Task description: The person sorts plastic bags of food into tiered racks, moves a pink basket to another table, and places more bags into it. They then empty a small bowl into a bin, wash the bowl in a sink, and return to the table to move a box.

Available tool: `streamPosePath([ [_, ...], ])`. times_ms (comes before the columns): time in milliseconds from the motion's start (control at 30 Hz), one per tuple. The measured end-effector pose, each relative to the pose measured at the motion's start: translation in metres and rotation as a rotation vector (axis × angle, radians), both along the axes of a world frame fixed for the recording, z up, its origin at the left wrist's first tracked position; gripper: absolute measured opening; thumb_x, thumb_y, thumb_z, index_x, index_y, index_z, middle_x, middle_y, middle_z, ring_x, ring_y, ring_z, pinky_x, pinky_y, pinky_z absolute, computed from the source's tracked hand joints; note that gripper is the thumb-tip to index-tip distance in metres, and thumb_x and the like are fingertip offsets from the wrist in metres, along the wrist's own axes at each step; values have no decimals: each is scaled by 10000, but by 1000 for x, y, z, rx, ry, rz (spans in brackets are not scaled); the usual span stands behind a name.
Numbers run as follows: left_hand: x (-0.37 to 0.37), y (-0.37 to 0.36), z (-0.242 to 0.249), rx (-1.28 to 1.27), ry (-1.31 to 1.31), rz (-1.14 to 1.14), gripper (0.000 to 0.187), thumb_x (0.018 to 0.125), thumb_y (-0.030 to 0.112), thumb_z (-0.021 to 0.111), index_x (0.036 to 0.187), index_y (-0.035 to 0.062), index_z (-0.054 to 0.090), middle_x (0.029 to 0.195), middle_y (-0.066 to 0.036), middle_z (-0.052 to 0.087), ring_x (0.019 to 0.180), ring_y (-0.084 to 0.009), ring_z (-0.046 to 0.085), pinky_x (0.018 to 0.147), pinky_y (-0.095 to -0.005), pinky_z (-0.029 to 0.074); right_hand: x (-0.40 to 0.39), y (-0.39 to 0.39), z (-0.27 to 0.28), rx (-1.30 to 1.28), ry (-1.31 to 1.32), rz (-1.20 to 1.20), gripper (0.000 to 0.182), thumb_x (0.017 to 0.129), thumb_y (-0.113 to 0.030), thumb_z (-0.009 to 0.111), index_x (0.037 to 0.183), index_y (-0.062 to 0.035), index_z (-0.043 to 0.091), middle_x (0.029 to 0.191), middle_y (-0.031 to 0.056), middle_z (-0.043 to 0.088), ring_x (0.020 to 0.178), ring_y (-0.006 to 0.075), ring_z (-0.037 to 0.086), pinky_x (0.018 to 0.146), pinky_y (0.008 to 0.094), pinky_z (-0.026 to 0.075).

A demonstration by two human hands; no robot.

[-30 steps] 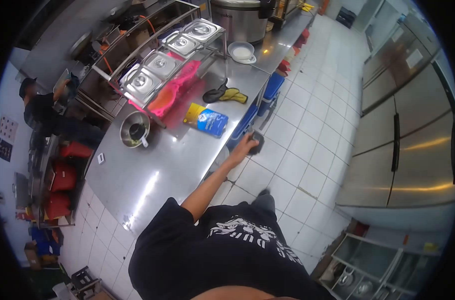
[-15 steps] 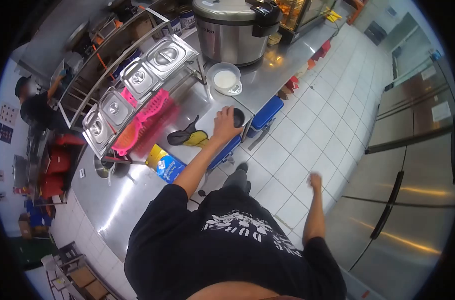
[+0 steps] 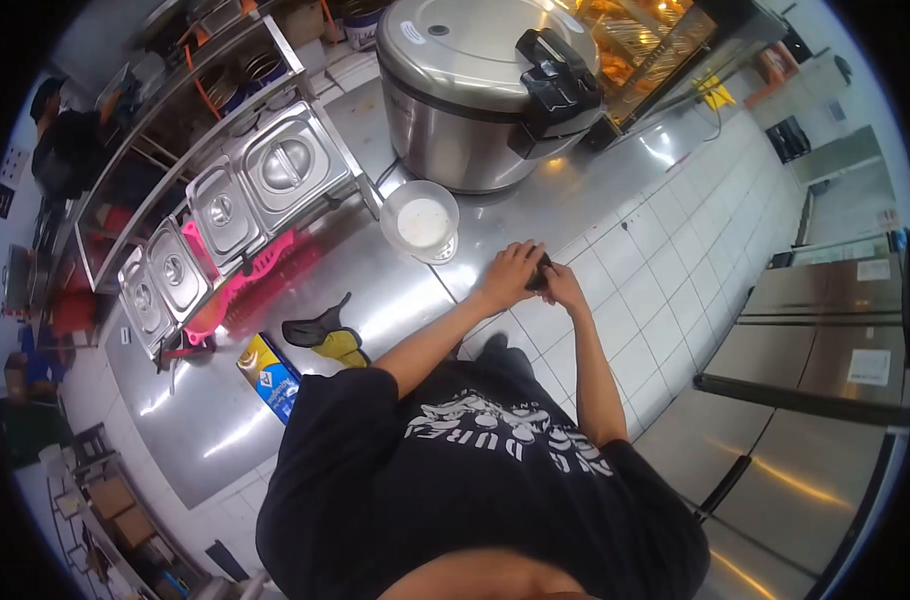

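Note:
My left hand (image 3: 511,275) is closed around a small black bowl (image 3: 539,273) in front of the counter edge. My right hand (image 3: 563,288) grips the same bowl from the other side, its fingers partly hidden. Most of the bowl is covered by my hands, so I cannot see inside it. Just beyond my left hand, a clear round container (image 3: 393,222) with white contents (image 3: 424,222) stands on a white kitchen scale (image 3: 445,250). Behind these is a large steel rice cooker (image 3: 445,130) with its lid down.
Lidded steel pans (image 3: 285,165) sit in a rack on the left. A pink perforated basket (image 3: 240,290), a black-and-yellow glove (image 3: 325,330) and a blue-yellow box (image 3: 268,378) rest on the steel counter (image 3: 205,430). Steel fridges (image 3: 775,450) line the right. A co-worker (image 3: 70,150) stands far left.
My left hand has lifted the black bowl off the counter's edge and moved it right. My right hand has come up from my side and taken hold of it. The view has shifted.

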State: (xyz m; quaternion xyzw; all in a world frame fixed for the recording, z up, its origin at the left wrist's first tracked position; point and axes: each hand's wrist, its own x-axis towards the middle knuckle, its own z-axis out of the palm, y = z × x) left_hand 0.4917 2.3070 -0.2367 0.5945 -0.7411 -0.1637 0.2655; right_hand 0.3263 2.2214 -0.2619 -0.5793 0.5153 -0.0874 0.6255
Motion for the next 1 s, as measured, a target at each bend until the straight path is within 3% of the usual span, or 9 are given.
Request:
streamPosePath([
  [100, 9, -6, 3, 4, 308, 152, 1037, 677, 297, 796, 1487, 73, 188, 1494, -226, 240, 1361, -398, 285, 1106, -425, 313, -1, -69, -2, -151, 60, 40, 353, 973, -275, 441, 857, 24, 589, 590, 107, 607, 434, 157, 556, 370, 292, 421],
  [333, -9, 24, 1, 112, 231, 533, 694, 808, 317, 719, 1354, 12, 419, 1419, -204, 382, 1314, -360, 374, 1088, -406, 335, 63, -280, 35, -392, -131, -192, 345, 904, -210, 421, 694, 6, 589, 625, 119, 637, 465, 159, 578, 416, 292, 466],
  [467, -31, 57, 9, 169, 276, 822, 495, 837, 278, 688, 1230, 24, 526, 1279, -168, 502, 1213, -334, 471, 1034, -388, 388, 96, -380, -28, -328, -84, -257, 303, 838, -202, 484, 668, 16, 606, 641, 131, 654, 485, 168, 608, 411, 287, 471],
  [567, -48, 79, 15, 165, 342, 964, 422, 849, 265, 673, 1185, 43, 550, 1202, -159, 540, 1116, -326, 531, 957, -390, 435, 93, -396, -57, -297, -125, -308, 439, 890, -403, 528, 723, -7, 618, 631, 87, 633, 461, 152, 568, 405, 255, 432],
  [733, -81, 122, -4, 110, 329, 1248, 387, 857, 276, 666, 1151, 46, 566, 1136, -145, 574, 1047, -306, 562, 889, -389, 465, 67, -267, -9, -383, -219, -394, 377, 953, -409, 505, 886, -37, 512, 548, 56, 509, 399, 125, 437, 319, 267, 321],
  [867, -111, 166, -8, 122, 638, 1444, 365, 871, 275, 658, 1131, 31, 581, 1076, -138, 609, 965, -260, 610, 825, -362, 498, 66, -95, -74, -866, 77, 772, 195, 852, -199, 579, 895, -20, 641, 898, 136, 675, 864, 253, 648, 799, 395, 483],
  [900, -117, 179, -9, 93, 690, 1457, 351, 874, 271, 658, 1117, 26, 590, 1026, -134, 632, 922, -246, 627, 804, -349, 507, 81, -41, -76, -1195, -101, 1050, 220, 851, -190, 585, 983, -23, 635, 879, 134, 672, 811, 245, 647, 759, 393, 485],
  [933, -124, 194, -11, 63, 738, 1465, 338, 878, 266, 657, 1103, 21, 600, 976, -131, 654, 879, -231, 645, 784, -336, 515, 103, 22, -30, -206, -135, 906, 295, 847, -186, 595, 1096, -29, 607, 867, 141, 665, 807, 271, 638, 756, 386, 479],
  [1000, -139, 226, -11, -11, 678, 1504, 303, 881, 246, 653, 1080, 21, 614, 912, -122, 667, 834, -222, 656, 763, -322, 521, 147, 115, 15, -392, -248, 1179, 527, 865, -247, 600, 1320, -20, 462, 967, 209, 649, 931, 377, 604, 869, 410, 460],
])
